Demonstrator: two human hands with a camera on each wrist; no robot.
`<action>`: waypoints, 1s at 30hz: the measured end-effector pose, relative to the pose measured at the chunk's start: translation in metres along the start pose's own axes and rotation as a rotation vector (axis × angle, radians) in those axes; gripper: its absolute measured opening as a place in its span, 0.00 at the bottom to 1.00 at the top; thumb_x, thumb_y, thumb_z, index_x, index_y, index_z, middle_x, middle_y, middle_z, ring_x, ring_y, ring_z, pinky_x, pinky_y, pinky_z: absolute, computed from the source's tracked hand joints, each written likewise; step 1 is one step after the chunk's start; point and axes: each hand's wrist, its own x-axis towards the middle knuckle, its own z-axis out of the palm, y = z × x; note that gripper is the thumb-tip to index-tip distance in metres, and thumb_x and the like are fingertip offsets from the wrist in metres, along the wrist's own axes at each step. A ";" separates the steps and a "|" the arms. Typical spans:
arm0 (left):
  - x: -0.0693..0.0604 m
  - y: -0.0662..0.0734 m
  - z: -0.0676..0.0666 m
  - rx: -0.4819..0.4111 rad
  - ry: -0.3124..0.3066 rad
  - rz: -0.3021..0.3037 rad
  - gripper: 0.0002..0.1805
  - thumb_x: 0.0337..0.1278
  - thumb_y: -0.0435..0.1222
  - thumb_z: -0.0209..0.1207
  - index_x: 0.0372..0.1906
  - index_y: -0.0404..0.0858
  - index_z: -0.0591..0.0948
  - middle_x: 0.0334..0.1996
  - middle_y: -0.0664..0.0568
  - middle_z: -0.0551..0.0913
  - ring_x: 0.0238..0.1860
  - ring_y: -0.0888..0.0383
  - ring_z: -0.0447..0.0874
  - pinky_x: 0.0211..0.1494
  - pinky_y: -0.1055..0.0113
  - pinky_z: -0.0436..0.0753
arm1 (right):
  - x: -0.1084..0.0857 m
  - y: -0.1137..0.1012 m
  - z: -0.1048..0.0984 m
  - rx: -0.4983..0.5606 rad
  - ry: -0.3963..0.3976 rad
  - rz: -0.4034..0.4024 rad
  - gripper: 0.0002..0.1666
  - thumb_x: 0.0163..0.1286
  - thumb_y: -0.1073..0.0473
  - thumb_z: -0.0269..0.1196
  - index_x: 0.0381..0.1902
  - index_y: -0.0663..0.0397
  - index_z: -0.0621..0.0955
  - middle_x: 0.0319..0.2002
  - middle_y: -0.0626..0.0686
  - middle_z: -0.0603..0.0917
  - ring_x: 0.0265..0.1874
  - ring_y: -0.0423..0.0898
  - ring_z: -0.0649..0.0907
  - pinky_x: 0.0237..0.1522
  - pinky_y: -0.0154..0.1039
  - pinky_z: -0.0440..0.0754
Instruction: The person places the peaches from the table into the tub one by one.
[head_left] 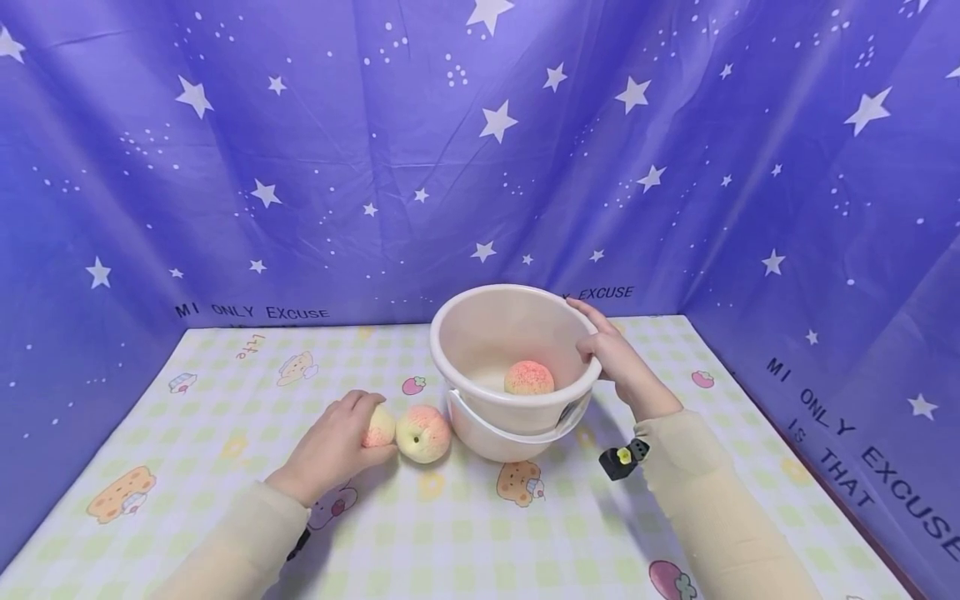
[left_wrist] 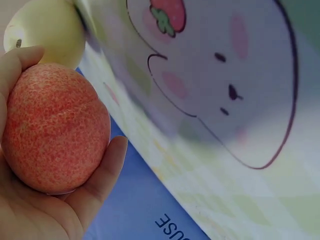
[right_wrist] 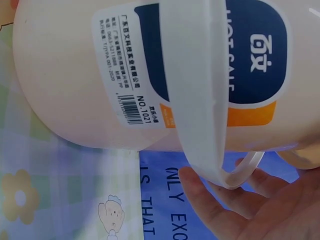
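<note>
The left hand [head_left: 337,442] grips a peach [head_left: 380,429], its fingers and thumb curled round the fruit. In the left wrist view this peach shows a speckled red side and a shallow crease, cradled against the palm; whether it rests on the cloth is hard to tell. A second peach [head_left: 423,442], yellow with a pink blush, lies on the tablecloth between the held peach and the bucket [head_left: 480,333], just beside both. A third peach [head_left: 529,377], reddish on top, sits inside the bucket.

The right hand [head_left: 618,362] grasps the bucket at the right side of its rim. The bucket is pale, its mouth facing up, and its white handle [right_wrist: 197,90] hangs down across the outer wall. The right wrist view shows this handle passing in front of a dark blue and orange label [right_wrist: 260,60] and, next to it, a white printed sticker [right_wrist: 120,75] with a barcode.

The tablecloth [head_left: 585,533] is checked in pale green and white, printed with cartoon figures and strawberries. Behind it hangs a violet-blue curtain [head_left: 420,108] with white stars. Both arms wear cream sleeves [head_left: 712,492].
</note>
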 end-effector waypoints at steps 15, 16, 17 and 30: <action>0.004 0.004 -0.012 0.003 0.007 0.000 0.36 0.48 0.47 0.71 0.60 0.33 0.75 0.55 0.38 0.79 0.51 0.41 0.80 0.57 0.47 0.79 | -0.001 0.000 0.001 -0.011 0.004 0.005 0.58 0.47 0.70 0.46 0.79 0.34 0.52 0.74 0.61 0.59 0.50 0.56 0.75 0.35 0.38 0.78; 0.004 0.004 -0.012 0.003 0.009 0.003 0.36 0.48 0.47 0.71 0.60 0.33 0.75 0.55 0.38 0.79 0.51 0.41 0.80 0.57 0.47 0.79 | -0.002 0.000 0.001 -0.011 0.005 0.005 0.58 0.47 0.70 0.46 0.79 0.34 0.52 0.74 0.61 0.59 0.49 0.56 0.75 0.35 0.38 0.78; 0.004 0.003 -0.013 0.003 0.010 0.005 0.36 0.49 0.47 0.71 0.60 0.33 0.75 0.55 0.38 0.79 0.51 0.41 0.80 0.56 0.47 0.79 | -0.002 -0.001 0.001 -0.012 0.005 0.005 0.58 0.47 0.70 0.46 0.79 0.34 0.52 0.74 0.61 0.59 0.49 0.56 0.75 0.35 0.38 0.78; 0.009 0.004 -0.020 0.003 0.032 0.008 0.35 0.50 0.45 0.71 0.60 0.32 0.74 0.54 0.38 0.79 0.50 0.41 0.80 0.55 0.47 0.79 | -0.003 -0.003 0.001 0.006 0.005 0.001 0.58 0.48 0.70 0.46 0.79 0.34 0.52 0.76 0.61 0.56 0.59 0.59 0.71 0.36 0.37 0.78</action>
